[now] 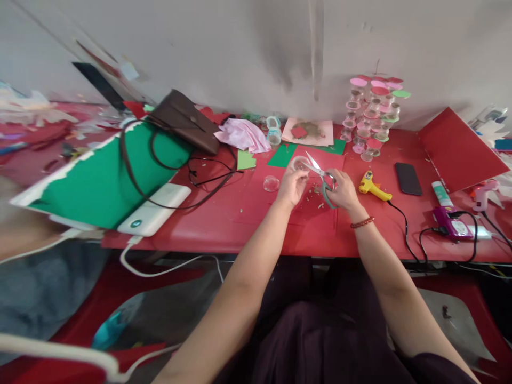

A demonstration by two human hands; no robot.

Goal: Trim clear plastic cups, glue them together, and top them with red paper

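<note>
The right hand [343,189] is curled around the handles of the scissors [321,172], whose blades stand parted and point away to the left; how far its fingers pass through the loops cannot be told. The left hand [293,184] pinches a clear round plastic piece [298,161] by its near side, and the blades reach to that piece, just above the red paper [260,201] on the red table [216,229]. Small scraps [320,205] lie below the hands. Just left of the left hand rests a clear plastic disc [271,184]. To the right of the right hand are a yellow glue gun [372,186] and, past it, a black phone [408,178]. Behind these stands a tiered stack of clear cups [364,129], topped with pink, red and green discs. Farther left lie a pink cloth [244,136], a brown bag [184,122] and a white power bank [156,209].
</note>
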